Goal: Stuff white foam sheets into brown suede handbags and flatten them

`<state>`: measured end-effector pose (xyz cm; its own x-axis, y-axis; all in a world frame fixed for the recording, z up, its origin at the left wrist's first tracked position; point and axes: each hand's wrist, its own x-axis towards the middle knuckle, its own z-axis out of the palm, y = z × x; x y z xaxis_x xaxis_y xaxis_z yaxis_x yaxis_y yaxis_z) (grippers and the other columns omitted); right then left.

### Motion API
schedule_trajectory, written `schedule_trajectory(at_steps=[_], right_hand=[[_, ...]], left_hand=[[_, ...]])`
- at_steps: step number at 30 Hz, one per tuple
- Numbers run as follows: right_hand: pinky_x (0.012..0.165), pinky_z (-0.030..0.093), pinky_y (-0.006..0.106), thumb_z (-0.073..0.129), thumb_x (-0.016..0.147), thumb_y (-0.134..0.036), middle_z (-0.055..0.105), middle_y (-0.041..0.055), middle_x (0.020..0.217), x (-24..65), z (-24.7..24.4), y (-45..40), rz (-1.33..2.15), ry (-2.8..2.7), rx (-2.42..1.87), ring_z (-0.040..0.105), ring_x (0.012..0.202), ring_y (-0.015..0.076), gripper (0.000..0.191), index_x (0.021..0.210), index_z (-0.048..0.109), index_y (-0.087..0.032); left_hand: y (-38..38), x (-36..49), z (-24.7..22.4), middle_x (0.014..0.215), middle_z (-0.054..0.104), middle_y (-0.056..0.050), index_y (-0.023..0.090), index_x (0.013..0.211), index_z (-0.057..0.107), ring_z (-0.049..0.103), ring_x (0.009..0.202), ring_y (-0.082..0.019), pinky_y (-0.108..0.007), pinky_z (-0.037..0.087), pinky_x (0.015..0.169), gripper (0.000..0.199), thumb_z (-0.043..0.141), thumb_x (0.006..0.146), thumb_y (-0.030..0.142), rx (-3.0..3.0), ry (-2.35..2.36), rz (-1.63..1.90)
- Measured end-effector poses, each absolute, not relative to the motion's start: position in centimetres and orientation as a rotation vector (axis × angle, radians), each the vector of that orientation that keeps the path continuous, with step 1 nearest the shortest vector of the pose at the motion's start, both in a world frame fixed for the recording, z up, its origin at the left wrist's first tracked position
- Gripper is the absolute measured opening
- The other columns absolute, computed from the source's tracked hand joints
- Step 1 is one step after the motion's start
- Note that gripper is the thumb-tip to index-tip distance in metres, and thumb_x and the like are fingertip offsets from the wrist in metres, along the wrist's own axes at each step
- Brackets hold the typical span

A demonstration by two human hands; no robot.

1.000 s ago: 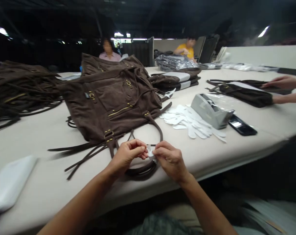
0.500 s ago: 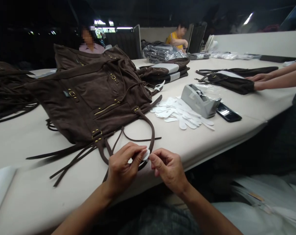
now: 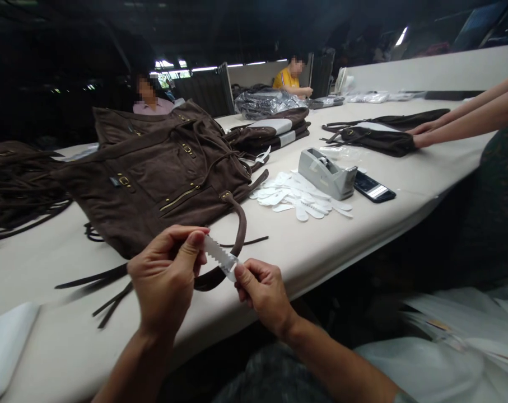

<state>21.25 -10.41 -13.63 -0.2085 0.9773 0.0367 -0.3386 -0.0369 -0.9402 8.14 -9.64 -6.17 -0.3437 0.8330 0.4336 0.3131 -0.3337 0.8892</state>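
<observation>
White toothed strip (image 3: 218, 253) we hold slanting: our left hand (image 3: 164, 277), higher, pinches one end, and our right hand (image 3: 265, 291), lower, pinches the other.

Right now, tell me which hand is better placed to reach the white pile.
Probably the right hand: it is nearer the white pile than the left hand. Both hold the same white strip, so the right would have to let go first.

White toothed strip (image 3: 215, 249), curled earlier, now drawn straight.
</observation>
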Motion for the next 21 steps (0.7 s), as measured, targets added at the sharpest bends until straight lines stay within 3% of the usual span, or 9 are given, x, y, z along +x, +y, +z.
schedule_trajectory(at_steps=[4, 6, 9, 11, 13, 16, 18, 20, 21], right_hand=[[0.044, 0.029, 0.021, 0.063, 0.087, -0.059, 0.052, -0.0022, 0.051, 22.0, -13.8, -9.7, 1.577, -1.132, -0.790, 0.040, 0.043, 0.0066, 0.049, 0.065, 0.057, -0.015], [0.047, 0.034, 0.022, 0.062, 0.086, -0.062, 0.057, 0.0001, 0.056, 22.7, -13.8, -9.5, 1.661, -1.150, -0.724, 0.046, 0.046, 0.0082, 0.051, 0.067, 0.060, -0.015], [0.063, 0.046, 0.024, 0.062, 0.086, -0.064, 0.067, 0.0066, 0.081, 23.3, -13.7, -9.3, 1.743, -1.082, -0.609, 0.061, 0.070, 0.0137, 0.051, 0.085, 0.069, -0.014], [0.077, 0.049, 0.027, 0.057, 0.088, -0.066, 0.068, 0.0099, 0.099, 23.4, -13.4, -8.9, 1.844, -0.952, -0.484, 0.063, 0.089, 0.0172, 0.056, 0.105, 0.069, -0.015], [0.083, 0.048, 0.028, 0.056, 0.090, -0.063, 0.067, 0.0109, 0.107, 23.5, -12.8, -8.1, 1.943, -0.833, -0.359, 0.063, 0.095, 0.0177, 0.055, 0.116, 0.067, -0.016], [0.085, 0.048, 0.028, 0.066, 0.089, -0.046, 0.066, 0.0101, 0.115, 24.3, -11.1, -6.4, 1.913, -0.837, -0.261, 0.064, 0.093, 0.0167, 0.041, 0.120, 0.067, -0.019], [0.085, 0.049, 0.029, 0.071, 0.086, -0.038, 0.066, 0.0096, 0.118, 25.1, -9.8, -5.2, 1.855, -0.914, -0.221, 0.066, 0.093, 0.0175, 0.039, 0.121, 0.067, -0.021], [0.083, 0.050, 0.030, 0.073, 0.083, -0.036, 0.069, 0.0091, 0.109, 26.0, -8.8, -3.9, 1.833, -0.999, -0.227, 0.066, 0.092, 0.0184, 0.040, 0.120, 0.068, -0.020], [0.082, 0.050, 0.030, 0.074, 0.082, -0.036, 0.070, 0.0089, 0.103, 26.4, -8.7, -3.2, 1.818, -1.053, -0.260, 0.066, 0.091, 0.0186, 0.040, 0.118, 0.069, -0.019]], left_hand=[[-10.8, 8.5, -5.2, 0.071, 0.060, 0.001, 0.019, 0.087, 0.072, 0.053, 0.053, -0.007, -0.018, 0.042, 0.045, 0.005, 0.069, 0.085, 0.022, 1.794, 1.408, 1.703], [-11.8, 8.6, -4.7, 0.074, 0.063, 0.000, 0.020, 0.091, 0.072, 0.057, 0.056, -0.007, -0.017, 0.046, 0.049, 0.012, 0.064, 0.086, 0.013, 2.071, 1.222, 1.591], [-13.2, 8.4, -4.2, 0.080, 0.067, -0.002, 0.021, 0.103, 0.070, 0.064, 0.066, -0.010, -0.016, 0.053, 0.058, 0.026, 0.059, 0.085, 0.004, 2.378, 0.983, 1.375], [-13.8, 8.0, -4.3, 0.082, 0.069, -0.002, 0.021, 0.105, 0.068, 0.067, 0.071, -0.010, -0.014, 0.054, 0.063, 0.025, 0.060, 0.086, 0.006, 2.461, 0.886, 1.208], [-13.7, 7.1, -4.9, 0.092, 0.071, -0.003, 0.024, 0.110, 0.066, 0.070, 0.081, -0.012, -0.015, 0.057, 0.072, 0.022, 0.064, 0.088, 0.021, 2.516, 0.889, 1.081], [-11.9, 4.7, -6.8, 0.127, 0.064, -0.010, 0.028, 0.136, 0.052, 0.065, 0.113, -0.024, -0.029, 0.056, 0.094, 0.060, 0.068, 0.082, 0.050, 2.689, 1.193, 1.043], [-9.7, 2.6, -8.3, 0.144, 0.051, -0.013, 0.029, 0.148, 0.037, 0.053, 0.129, -0.031, -0.043, 0.049, 0.106, 0.077, 0.067, 0.081, 0.055, 2.832, 1.473, 1.035], [-7.3, 0.4, -9.6, 0.144, 0.050, -0.013, 0.028, 0.150, 0.034, 0.050, 0.132, -0.033, -0.052, 0.042, 0.110, 0.073, 0.063, 0.085, 0.046, 2.872, 1.671, 1.085], [-6.3, -0.6, -10.0, 0.136, 0.058, -0.012, 0.027, 0.146, 0.040, 0.056, 0.125, -0.032, -0.051, 0.045, 0.108, 0.063, 0.060, 0.087, 0.038, 2.826, 1.731, 1.100]])
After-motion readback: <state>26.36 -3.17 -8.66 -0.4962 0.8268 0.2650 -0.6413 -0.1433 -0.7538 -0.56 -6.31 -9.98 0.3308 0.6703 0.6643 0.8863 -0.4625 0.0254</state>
